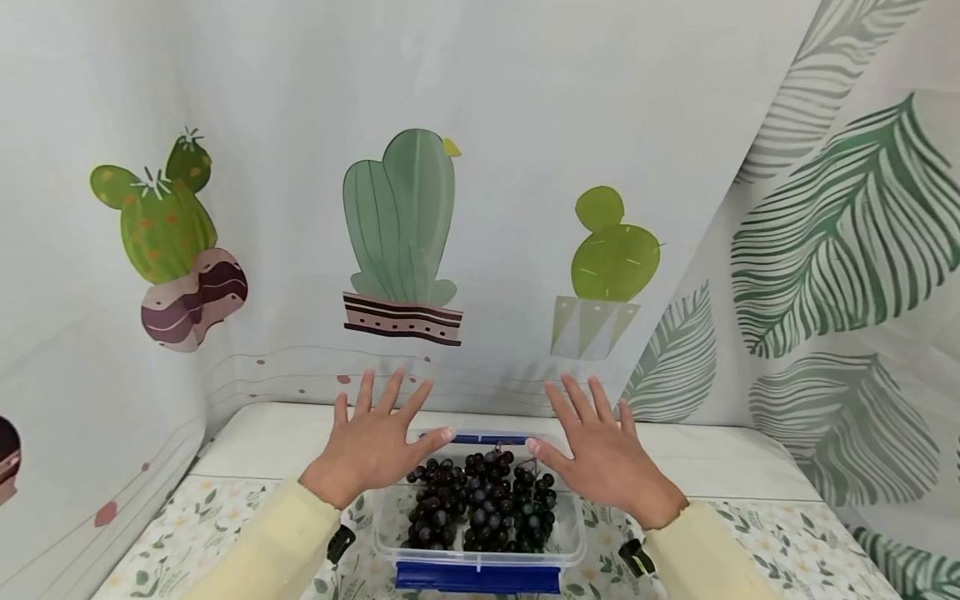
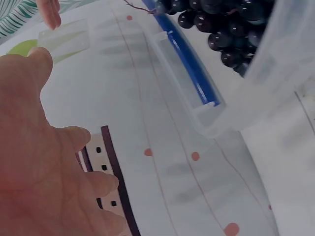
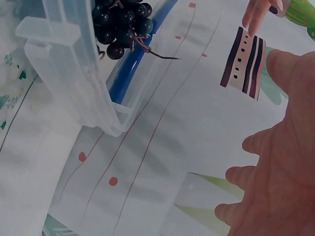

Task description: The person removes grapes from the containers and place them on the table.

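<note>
Both hands up, backs to the head camera! The left hand (image 1: 378,450) has its fingers fanned wide, pointing forward, thumb angled inward; the right hand (image 1: 603,458) mirrors it, all five digits spread, thumb reaching towards its partner. Pale yellow sleeves (image 1: 273,537) run up to both wrists, forearms slanting in from either side. And between them, the dark grapes (image 1: 487,500), bunched inside a clear plastic container (image 1: 572,537) with a blue latch (image 1: 478,577) on its near side. It sits on the floral tablecloth (image 1: 225,508), thumbs overlapping its far corners from the head view, and a cactus-print curtain (image 1: 510,208) hangs behind.
</note>
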### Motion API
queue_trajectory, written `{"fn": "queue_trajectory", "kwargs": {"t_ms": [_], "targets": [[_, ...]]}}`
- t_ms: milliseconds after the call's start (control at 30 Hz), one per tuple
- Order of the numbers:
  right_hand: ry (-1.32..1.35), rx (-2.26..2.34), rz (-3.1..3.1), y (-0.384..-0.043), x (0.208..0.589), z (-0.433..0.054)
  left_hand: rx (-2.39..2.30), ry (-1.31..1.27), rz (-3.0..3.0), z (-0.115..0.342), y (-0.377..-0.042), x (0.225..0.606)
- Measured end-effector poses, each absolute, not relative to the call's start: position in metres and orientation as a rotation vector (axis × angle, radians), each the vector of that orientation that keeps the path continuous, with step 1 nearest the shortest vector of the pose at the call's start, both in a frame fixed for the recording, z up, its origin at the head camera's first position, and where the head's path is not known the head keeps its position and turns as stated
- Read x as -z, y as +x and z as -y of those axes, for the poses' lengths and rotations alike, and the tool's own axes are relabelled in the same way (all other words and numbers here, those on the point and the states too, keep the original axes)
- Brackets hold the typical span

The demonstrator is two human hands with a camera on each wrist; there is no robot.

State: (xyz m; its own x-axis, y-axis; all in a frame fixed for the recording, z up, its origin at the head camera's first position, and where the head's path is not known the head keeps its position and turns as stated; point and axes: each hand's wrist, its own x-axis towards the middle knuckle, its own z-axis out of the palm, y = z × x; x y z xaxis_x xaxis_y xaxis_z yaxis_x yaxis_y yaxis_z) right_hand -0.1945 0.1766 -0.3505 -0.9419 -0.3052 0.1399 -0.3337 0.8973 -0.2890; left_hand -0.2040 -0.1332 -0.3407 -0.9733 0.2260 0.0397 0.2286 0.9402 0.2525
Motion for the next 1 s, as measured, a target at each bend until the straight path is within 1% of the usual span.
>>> {"fn": "queue_trajectory", "kwargs": {"t_ms": [1000], "targets": [[0.483, -0.504, 3.046, -0.195, 0.371, -0.181, 0.439, -0.313, 3.156, 0.149, -0.198, 0.376]]}}
